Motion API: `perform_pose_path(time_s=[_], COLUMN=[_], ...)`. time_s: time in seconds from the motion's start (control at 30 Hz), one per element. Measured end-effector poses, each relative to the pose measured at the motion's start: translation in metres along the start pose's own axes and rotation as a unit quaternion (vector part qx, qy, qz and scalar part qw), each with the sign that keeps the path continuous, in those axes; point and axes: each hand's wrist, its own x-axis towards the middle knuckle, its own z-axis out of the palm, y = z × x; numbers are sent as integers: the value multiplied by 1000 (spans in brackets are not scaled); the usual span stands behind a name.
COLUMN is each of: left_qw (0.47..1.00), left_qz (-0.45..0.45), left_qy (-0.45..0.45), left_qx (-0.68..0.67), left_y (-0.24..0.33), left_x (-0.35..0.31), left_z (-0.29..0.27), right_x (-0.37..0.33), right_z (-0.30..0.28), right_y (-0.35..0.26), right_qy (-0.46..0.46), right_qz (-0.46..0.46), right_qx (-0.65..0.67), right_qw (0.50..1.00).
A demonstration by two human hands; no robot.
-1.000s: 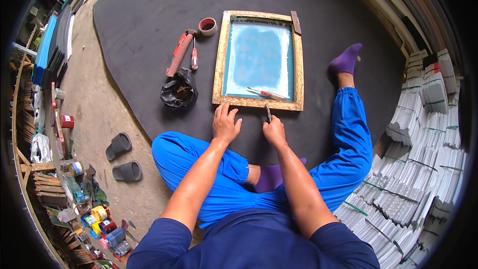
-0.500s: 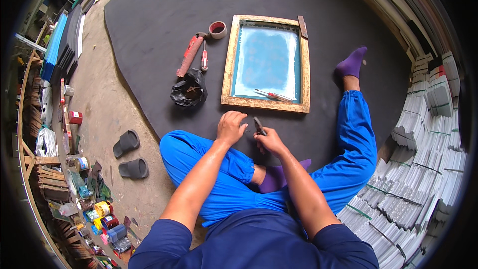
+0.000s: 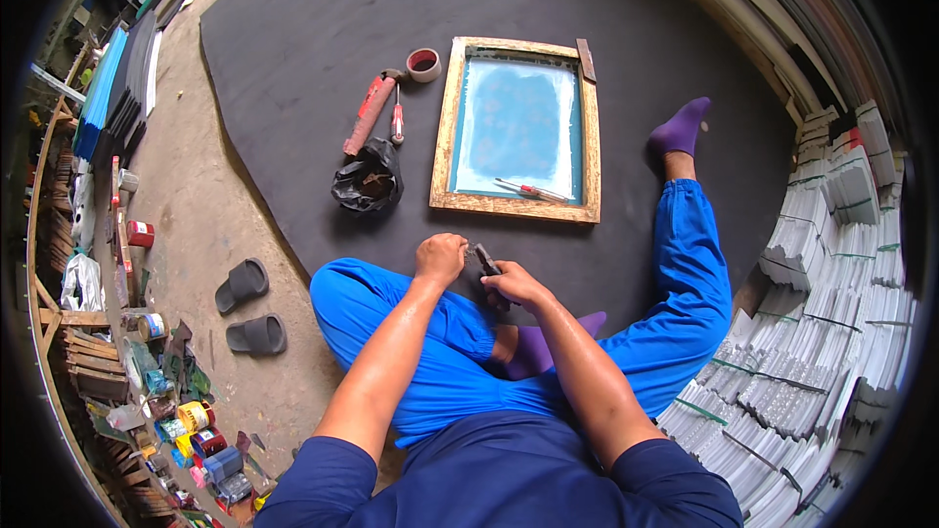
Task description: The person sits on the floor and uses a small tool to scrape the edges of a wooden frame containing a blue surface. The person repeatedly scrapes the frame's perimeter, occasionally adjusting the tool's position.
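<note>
My right hand (image 3: 514,286) is closed around a pair of dark pliers (image 3: 485,258), whose jaws point up and left. Close beside the jaws, my left hand (image 3: 441,259) has its fingers curled in a pinch; what it holds is too small to make out. Both hands are above my folded leg, just short of a wooden-framed screen (image 3: 442,156) with blue-green mesh and a pale blue middle. A red-and-clear screwdriver (image 3: 533,190) rests on the near end of the screen. A flat brown strip (image 3: 586,61) sits at the frame's far right corner.
Left of the screen on the dark mat (image 3: 313,29) are an open black plastic bag (image 3: 368,181), a red-handled hammer-like tool (image 3: 372,115), another screwdriver (image 3: 397,119) and a tape roll (image 3: 424,66). Slippers (image 3: 256,334) and paint cans stand left; stacked white bundles (image 3: 782,381) fill the right.
My left hand has lowered slightly and its fingers have curled in. The pliers have come left and a little down, nearer to my left hand. The view has shifted slightly.
</note>
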Motion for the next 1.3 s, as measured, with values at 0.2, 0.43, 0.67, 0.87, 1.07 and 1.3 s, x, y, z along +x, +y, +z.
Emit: perform_pose_path(time_s=[0.2, 0.43, 0.67, 0.87, 1.07, 1.3], left_qw=[977, 977, 987, 990, 991, 990], left_qz=[-120, -116, -82, -76, -77, -95], left_qy=[-157, -166, -123, -112, -110, -104], left_qx=[80, 72, 60, 38, 23, 17], left_y=[11, 16, 14, 15, 19, 18], left_x=[3, 4, 5, 7, 11, 13], left_z=[-20, -19, -9, -5, -3, -2], right_x=[-5, 5, 14, 13, 31, 13], right_z=[-28, -61, -69, -68, -62, -56], right_y=[2, -4, -7, -24, 8, -11], right_qy=[167, 256, 295, 256, 370, 267], right_qz=[-28, -31, -12, 63, 3, 5], right_qx=[55, -15, -113, -135, -186, -2], right_qw=[984, 966, 949, 955, 910, 964])
